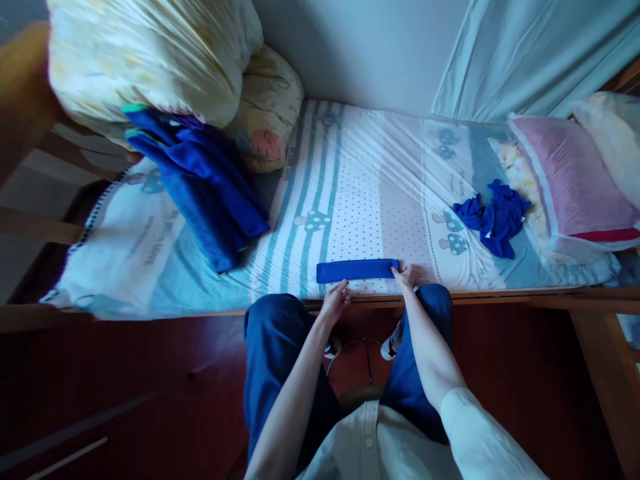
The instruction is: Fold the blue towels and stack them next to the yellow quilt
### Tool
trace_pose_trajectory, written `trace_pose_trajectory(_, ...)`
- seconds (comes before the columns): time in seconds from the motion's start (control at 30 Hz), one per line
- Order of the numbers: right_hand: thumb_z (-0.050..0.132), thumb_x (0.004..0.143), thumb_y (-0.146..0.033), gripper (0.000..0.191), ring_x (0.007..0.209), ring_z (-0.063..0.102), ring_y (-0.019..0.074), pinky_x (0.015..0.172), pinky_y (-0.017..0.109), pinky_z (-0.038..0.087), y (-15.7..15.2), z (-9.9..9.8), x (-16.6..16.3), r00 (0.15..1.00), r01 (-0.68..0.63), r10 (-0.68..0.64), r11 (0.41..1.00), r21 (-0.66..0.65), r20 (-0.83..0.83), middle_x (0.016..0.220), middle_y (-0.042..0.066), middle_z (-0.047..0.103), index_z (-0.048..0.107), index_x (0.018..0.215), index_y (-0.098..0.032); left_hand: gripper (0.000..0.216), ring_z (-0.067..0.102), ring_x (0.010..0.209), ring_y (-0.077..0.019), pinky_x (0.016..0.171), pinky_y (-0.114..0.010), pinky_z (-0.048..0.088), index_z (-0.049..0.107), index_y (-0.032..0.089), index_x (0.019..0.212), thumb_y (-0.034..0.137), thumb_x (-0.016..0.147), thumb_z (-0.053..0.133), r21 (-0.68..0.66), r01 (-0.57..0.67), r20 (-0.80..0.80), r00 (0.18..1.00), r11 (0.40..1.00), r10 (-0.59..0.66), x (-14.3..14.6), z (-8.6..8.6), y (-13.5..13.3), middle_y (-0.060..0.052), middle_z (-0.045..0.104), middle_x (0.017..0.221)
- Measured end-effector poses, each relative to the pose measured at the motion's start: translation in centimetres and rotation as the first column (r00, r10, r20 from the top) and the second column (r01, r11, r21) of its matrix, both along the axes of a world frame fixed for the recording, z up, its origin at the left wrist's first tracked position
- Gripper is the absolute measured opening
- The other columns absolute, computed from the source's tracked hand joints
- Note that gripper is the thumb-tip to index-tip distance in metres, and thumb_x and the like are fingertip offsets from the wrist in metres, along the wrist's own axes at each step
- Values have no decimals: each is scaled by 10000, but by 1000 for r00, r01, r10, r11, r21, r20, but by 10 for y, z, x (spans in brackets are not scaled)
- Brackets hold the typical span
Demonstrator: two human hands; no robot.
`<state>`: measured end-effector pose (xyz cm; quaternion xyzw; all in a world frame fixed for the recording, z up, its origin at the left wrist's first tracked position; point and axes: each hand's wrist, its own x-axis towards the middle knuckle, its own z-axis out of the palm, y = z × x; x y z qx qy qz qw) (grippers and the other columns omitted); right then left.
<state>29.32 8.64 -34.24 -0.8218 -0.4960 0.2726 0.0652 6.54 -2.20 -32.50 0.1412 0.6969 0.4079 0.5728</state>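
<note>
A blue cloth folded into a long narrow strip [356, 270] lies flat along the near edge of the bed. My right hand [407, 275] pinches its right end between thumb and fingers. Just below the strip's near edge, left of its middle, is my left hand [336, 301], with fingers curled together and nothing visible in them. I cannot tell whether its fingertips touch the cloth. To the right a crumpled blue cloth [500, 217] rests on the bed. Blue garments [200, 187] with some green edging are heaped at the left.
The patterned bed sheet [360, 167] spreads before me. Large stuffed bundles [160, 60] stand at the back left, and a pink pillow [585, 173] lies at the right. A pale curtain [540, 60] hangs behind. The wooden bed rail [525, 298] runs along the near side.
</note>
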Motion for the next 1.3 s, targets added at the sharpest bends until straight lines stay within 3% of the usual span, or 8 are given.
trace_pose_trajectory(0.13, 743, 810, -389, 262, 1006, 704, 307, 828, 357, 525, -4, 7, 0, 996, 64, -64, 998, -8, -59, 979, 134, 737, 620, 952, -206, 499, 301, 387, -36, 361, -159, 270, 336, 241, 645, 513, 822, 714, -62, -343, 224, 910, 937, 348, -13, 6, 34, 106, 289, 491)
trace_pose_trajectory(0.23, 698, 828, -346, 237, 1018, 687, 310, 841, 370, 518, -5, 14, -1, 998, 28, -28, 1000, 11, -58, 1009, 131, 724, 605, 1004, -217, 534, 244, 367, -39, 348, -164, 241, 266, 254, 659, 511, 829, 702, -51, -417, 190, 888, 907, 419, -21, 9, 48, 127, 198, 482)
trace_pose_trajectory(0.37, 580, 859, -225, 288, 1218, 578, 319, 939, 400, 486, -5, 37, -9, 984, -178, 175, 960, 215, 33, 1230, 157, 658, 597, 1146, -218, 513, 248, 364, -38, 371, -179, 203, 301, 256, 689, 486, 776, 751, -26, -490, 140, 861, 871, 488, -25, 13, 55, 146, 216, 490)
trace_pose_trajectory(0.6, 686, 826, -330, 666, 1363, 487, 308, 1086, 439, 436, -6, 74, -49, 812, -543, 584, 757, 362, -3, 1458, 137, 549, 458, 1444, -231, 349, 479, 552, -86, 533, -207, 392, 530, 217, 700, 461, 713, 779, 282, -196, -178, 951, 939, 252, -40, 44, 64, 85, 421, 561)
trace_pose_trajectory(0.73, 804, 729, -371, 932, 1395, 480, 309, 1130, 438, 422, 3, 89, -86, 720, -624, 693, 666, 410, -30, 1498, 135, 523, 349, 1533, -248, 330, 636, 888, -174, 790, -266, 518, 678, 191, 834, 457, 685, 804, 460, -80, -121, 981, 884, 152, -41, 69, 69, -19, 672, 876)
trace_pose_trajectory(0.83, 827, 702, -355, 916, 1340, 543, 302, 1112, 427, 449, 16, 103, -116, 671, -638, 738, 626, 449, -75, 1451, 133, 569, 390, 1499, -244, 429, 656, 965, -209, 898, -323, 530, 707, 177, 944, 455, 646, 841, 529, -92, 21, 995, 844, 96, -38, 84, 72, -56, 707, 989)
trace_pose_trajectory(1.07, 694, 720, -227, 476, 1082, 673, 269, 895, 385, 551, 36, 135, -166, 681, -592, 724, 635, 497, -113, 1127, 72, 685, 545, 1172, -235, 488, 663, 985, -220, 953, -362, 515, 692, 162, 1052, 480, 709, 834, 648, -107, 121, 992, 754, 36, -60, 105, 80, -56, 728, 974)
trace_pose_trajectory(1.3, 726, 728, -345, 345, 777, 697, 240, 686, 332, 538, 44, 174, -247, 766, -363, 595, 713, 601, -243, 834, 14, 700, 517, 983, -244, 568, 599, 1246, -269, 1104, -429, 425, 628, 203, 1238, 460, 763, 805, 725, -208, 208, 975, 657, 79, -124, 118, 90, -110, 688, 1274)
